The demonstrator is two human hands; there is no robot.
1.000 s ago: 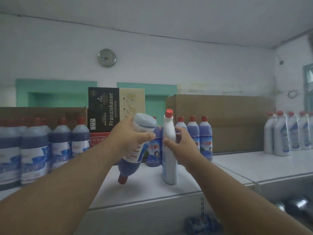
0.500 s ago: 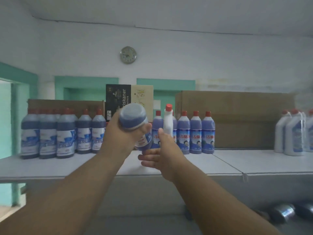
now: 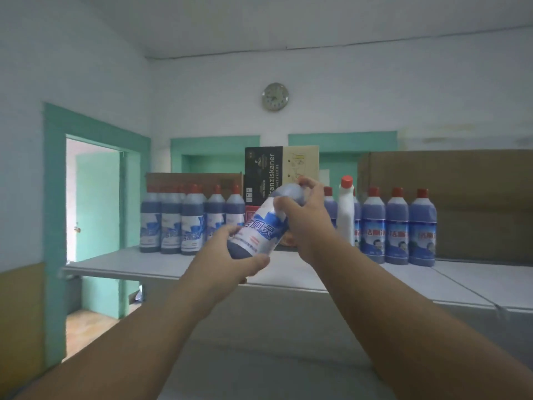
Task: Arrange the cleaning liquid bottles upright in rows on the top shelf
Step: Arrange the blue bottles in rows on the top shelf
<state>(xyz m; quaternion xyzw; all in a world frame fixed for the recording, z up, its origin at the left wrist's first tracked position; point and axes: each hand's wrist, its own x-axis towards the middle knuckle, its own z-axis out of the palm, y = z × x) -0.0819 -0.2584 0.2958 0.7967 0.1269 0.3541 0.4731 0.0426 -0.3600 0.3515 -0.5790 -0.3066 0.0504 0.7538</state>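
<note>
I hold one blue cleaning liquid bottle (image 3: 263,232) in both hands, above the front of the white top shelf (image 3: 314,275). It is tilted, its flat base up and to the right. My left hand (image 3: 235,259) grips its lower end and hides the cap. My right hand (image 3: 307,223) wraps its upper end. Just right of my hands, a white bottle with a red cap (image 3: 346,215) stands upright on the shelf. Further right is a row of blue bottles (image 3: 397,226), also upright. Another group of blue bottles (image 3: 178,223) stands at the left.
Brown cardboard boxes (image 3: 461,197) line the back of the shelf, with a black Franziskaner box (image 3: 263,173) in the middle. A green-framed doorway (image 3: 92,220) opens at the left. A round clock (image 3: 275,97) hangs on the wall.
My right hand let go of the white bottle, which now stands on the shelf, and took hold of the blue bottle. The blue bottle has turned in my left hand. My view swung left.
</note>
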